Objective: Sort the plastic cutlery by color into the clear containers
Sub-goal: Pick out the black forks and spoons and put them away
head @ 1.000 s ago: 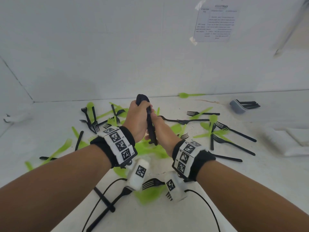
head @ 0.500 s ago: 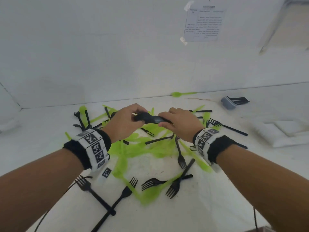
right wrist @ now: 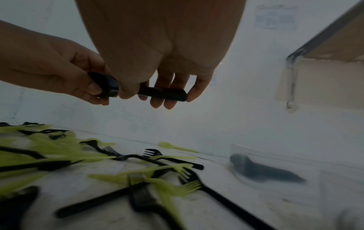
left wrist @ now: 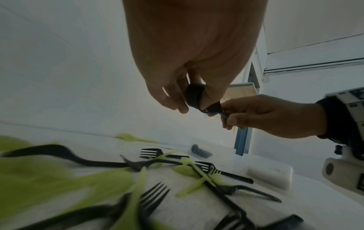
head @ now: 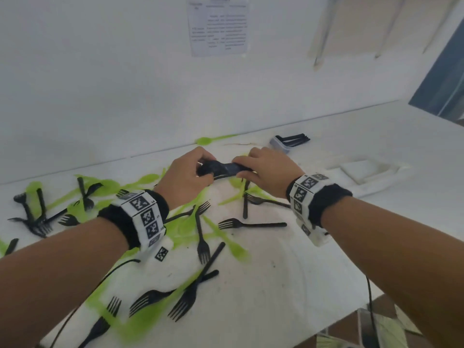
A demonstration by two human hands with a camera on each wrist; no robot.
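Note:
Both hands hold a stacked bundle of black cutlery level above the table. My left hand grips the rounded head end; my right hand pinches the handle end. In the left wrist view the bundle sits between thumb and fingers. Below lie several loose black forks and green pieces scattered on the white table. A clear container with black cutlery in it lies at the back right, also seen as the container in the right wrist view.
A second, whitish empty container lies to the right, near my right wrist. One green spoon rests against the back wall. A printed sheet is taped to the wall. The table's front edge runs at lower right, with cables there.
The bundle went from upright to level, held at both ends. Both hands rose and shifted toward the back right, nearer the container with black cutlery.

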